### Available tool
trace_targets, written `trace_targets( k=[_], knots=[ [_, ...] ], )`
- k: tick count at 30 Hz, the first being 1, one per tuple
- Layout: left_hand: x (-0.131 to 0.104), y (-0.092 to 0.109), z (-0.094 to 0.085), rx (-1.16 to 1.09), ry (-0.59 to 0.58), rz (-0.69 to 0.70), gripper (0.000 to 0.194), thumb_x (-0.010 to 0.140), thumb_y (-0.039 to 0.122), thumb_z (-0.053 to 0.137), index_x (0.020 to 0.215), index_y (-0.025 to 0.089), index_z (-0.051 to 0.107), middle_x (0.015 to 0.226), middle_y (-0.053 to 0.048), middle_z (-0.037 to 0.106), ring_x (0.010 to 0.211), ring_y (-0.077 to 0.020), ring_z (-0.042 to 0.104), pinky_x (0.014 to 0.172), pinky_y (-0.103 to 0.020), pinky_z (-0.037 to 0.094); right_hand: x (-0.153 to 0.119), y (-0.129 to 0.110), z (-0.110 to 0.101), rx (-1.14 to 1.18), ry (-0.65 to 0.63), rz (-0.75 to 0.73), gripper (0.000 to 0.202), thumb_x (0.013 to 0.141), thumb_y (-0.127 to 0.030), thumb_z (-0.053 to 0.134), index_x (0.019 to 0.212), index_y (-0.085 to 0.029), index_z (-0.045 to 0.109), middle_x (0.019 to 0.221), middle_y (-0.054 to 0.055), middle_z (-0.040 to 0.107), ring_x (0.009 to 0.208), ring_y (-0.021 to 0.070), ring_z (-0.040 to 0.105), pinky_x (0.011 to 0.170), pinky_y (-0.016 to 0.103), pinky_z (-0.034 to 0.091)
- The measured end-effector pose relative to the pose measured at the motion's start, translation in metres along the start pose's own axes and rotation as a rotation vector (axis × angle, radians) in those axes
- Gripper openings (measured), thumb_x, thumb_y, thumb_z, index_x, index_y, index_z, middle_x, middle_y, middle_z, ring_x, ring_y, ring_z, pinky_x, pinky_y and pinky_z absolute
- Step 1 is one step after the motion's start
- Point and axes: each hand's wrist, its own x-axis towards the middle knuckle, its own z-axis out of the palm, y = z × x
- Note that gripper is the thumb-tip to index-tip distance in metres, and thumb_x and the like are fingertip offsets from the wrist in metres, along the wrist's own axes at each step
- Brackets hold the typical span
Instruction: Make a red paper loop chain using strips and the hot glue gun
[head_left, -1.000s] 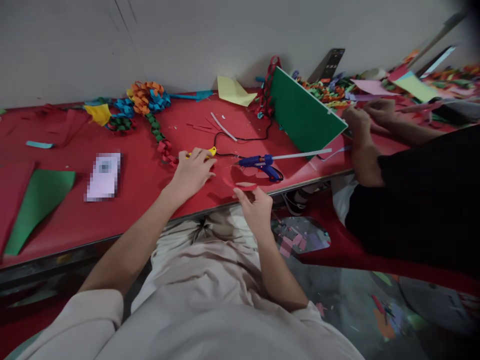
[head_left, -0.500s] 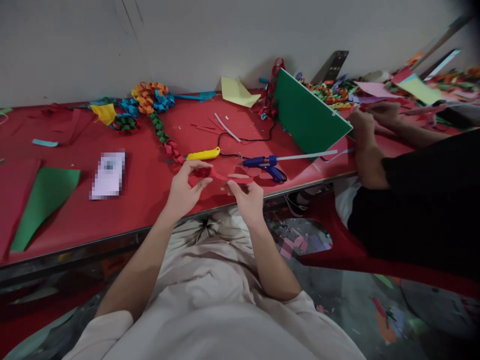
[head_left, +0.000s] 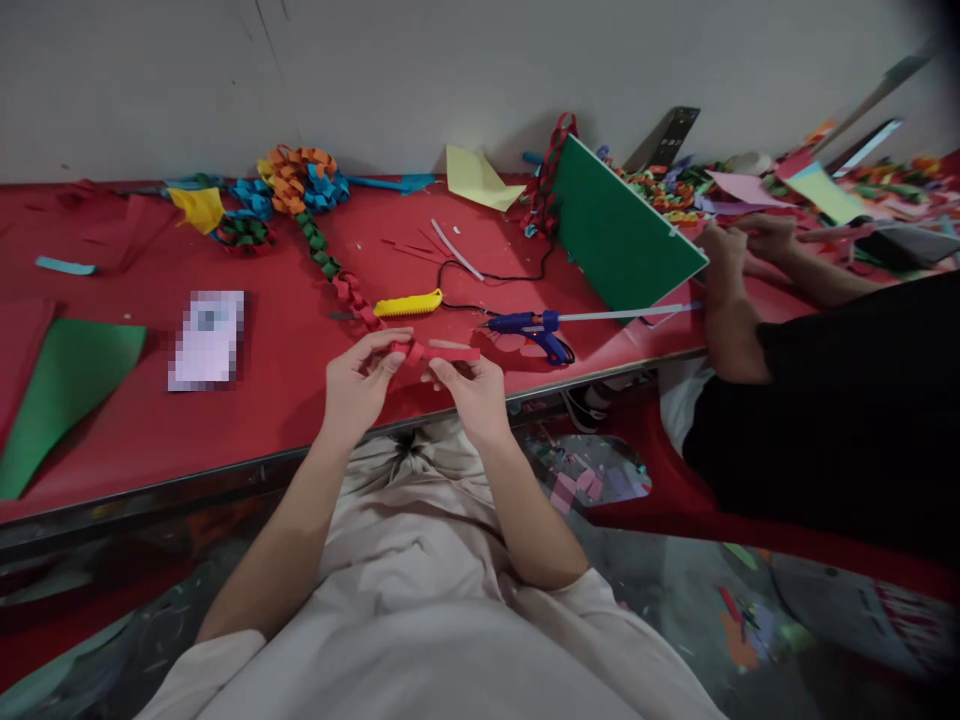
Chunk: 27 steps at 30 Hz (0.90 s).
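At the table's front edge my left hand (head_left: 358,385) pinches the red end of a paper chain (head_left: 319,245), close to its last link. My right hand (head_left: 472,390) holds a red paper strip (head_left: 456,353) that runs through the end of the chain. The chain trails back from my left hand in red and green links to an orange and blue heap. Just beyond my hands lies a yellow-handled cutter (head_left: 409,304). A blue glue gun (head_left: 529,325) with a long white glue stick lies to the right of my right hand.
A green board (head_left: 626,225) leans up at the right, beside a co-worker's hands (head_left: 742,245). A phone (head_left: 208,340) and green paper (head_left: 71,390) lie on the left of the red table (head_left: 292,400). A black cord (head_left: 517,278) runs behind the glue gun.
Both hands have shifted slightly left and come closer together. The red strip has moved left, deeper into the chain's end. The view has turned a little.
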Motion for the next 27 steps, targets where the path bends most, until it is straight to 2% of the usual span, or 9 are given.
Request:
trace_targets(
  k=[2,4,7,11,14,16,19,23,27],
  knots=[
    [-0.001,-0.001,-0.002,0.085,0.031,0.012,0.033,0.096,0.05,0.069,0.108,0.02,0.077,0.116,-0.01,0.077,0.107,-0.0218,0.071,0.098,-0.034,0.054,-0.001,-0.004,-0.001,-0.017,0.012,-0.062,0.041,0.083,-0.048,0.078,0.113,-0.021,0.075,0.114,0.007,0.079,0.08,0.0149,0.074,0.069,0.027,0.061],
    [-0.001,-0.001,-0.003,0.155,0.019,0.036,0.032,0.096,0.05,0.069,0.106,0.02,0.077,0.109,-0.009,0.076,0.097,-0.0194,0.07,0.09,-0.031,0.054,-0.003,-0.006,-0.002,-0.035,0.032,-0.136,0.038,0.09,-0.048,0.071,0.118,-0.023,0.073,0.121,0.007,0.077,0.082,0.0146,0.074,0.071,0.028,0.061],
    [-0.004,0.001,-0.002,0.183,0.008,0.061,0.032,0.097,0.049,0.068,0.107,0.021,0.077,0.104,-0.008,0.075,0.09,-0.0173,0.068,0.082,-0.027,0.053,-0.004,-0.005,-0.003,-0.107,0.055,-0.199,0.038,0.093,-0.047,0.069,0.124,-0.025,0.07,0.11,0.005,0.078,0.079,0.0143,0.073,0.075,0.029,0.062],
    [-0.007,0.002,0.005,0.064,0.044,-0.056,0.042,0.093,0.051,0.072,0.12,0.019,0.075,0.102,-0.008,0.076,0.087,-0.0166,0.07,0.08,-0.026,0.056,-0.007,0.002,-0.002,-0.198,0.097,-0.271,0.041,0.088,-0.046,0.077,0.122,-0.025,0.067,0.098,0.003,0.077,0.079,0.0159,0.074,0.081,0.031,0.063],
    [-0.008,-0.001,0.007,-0.022,0.05,-0.105,0.042,0.09,0.051,0.076,0.117,0.018,0.076,0.103,-0.009,0.077,0.089,-0.0165,0.071,0.08,-0.026,0.057,-0.009,0.003,-0.003,-0.307,0.057,-0.337,0.033,0.095,-0.043,0.071,0.123,-0.025,0.07,0.103,0.005,0.077,0.087,0.0169,0.073,0.087,0.031,0.062],
    [-0.009,-0.005,0.007,-0.052,0.024,-0.09,0.038,0.091,0.049,0.076,0.115,0.019,0.078,0.104,-0.008,0.076,0.09,-0.0163,0.071,0.081,-0.026,0.057,-0.009,0.002,-0.004,-0.401,0.019,-0.384,0.031,0.102,-0.04,0.06,0.127,-0.027,0.073,0.112,0.008,0.075,0.095,0.0178,0.072,0.092,0.033,0.061],
    [-0.01,-0.007,0.007,-0.017,0.016,-0.04,0.035,0.092,0.046,0.075,0.117,0.022,0.079,0.106,-0.008,0.075,0.09,-0.0158,0.069,0.083,-0.027,0.056,-0.009,0.001,-0.004,-0.504,-0.004,-0.457,0.034,0.105,-0.036,0.052,0.129,-0.03,0.075,0.119,0.009,0.071,0.105,0.0193,0.069,0.095,0.034,0.059],
    [-0.012,-0.006,0.007,-0.023,0.048,-0.052,0.037,0.09,0.046,0.077,0.117,0.021,0.079,0.107,-0.009,0.076,0.092,-0.0167,0.07,0.085,-0.028,0.057,-0.009,0.001,-0.001,-0.509,0.005,-0.457,0.029,0.102,-0.036,0.058,0.124,-0.028,0.077,0.114,0.008,0.074,0.102,0.0184,0.07,0.093,0.033,0.058],
    [-0.013,-0.004,0.008,-0.043,0.068,-0.093,0.039,0.086,0.046,0.08,0.114,0.019,0.08,0.103,-0.009,0.078,0.089,-0.0171,0.072,0.084,-0.029,0.059,-0.009,-0.002,0.002,-0.501,0.032,-0.449,0.018,0.098,-0.036,0.065,0.106,-0.026,0.078,0.104,0.006,0.079,0.094,0.0181,0.073,0.089,0.032,0.06]
  ],
)
